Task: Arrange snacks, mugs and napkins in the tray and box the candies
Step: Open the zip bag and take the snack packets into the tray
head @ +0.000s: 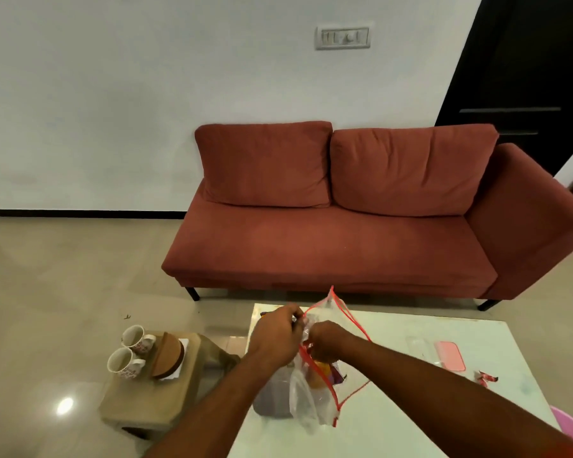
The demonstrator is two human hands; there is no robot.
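Clear plastic zip bag (315,388) with red edging, held up over the white bench (394,421), near its 9 o'clock edge. My left hand (278,338) and right hand (325,342) both grip the bag mouth; left fingers (293,317) curled and pinching the plastic rim, right fingers tucked under the plastic, closed on it, exact pinch hidden. Bag holds snack packets, orange and purple (325,373), blurry. Dark round thing (272,398) sits on the bench behind the bag, can't tell what. Pink lid (450,355) at 3 o'clock of my hands, clear container (420,347) just beside it, red-wrapped candy (487,378) near the right edge. Off at 9 o'clock, low stool (146,401) on the floor carries two mugs (129,352), lying tilted, touching a brown round tray (169,357) with white napkin (184,343) under it. Red sofa (344,246) at 12 o'clock.
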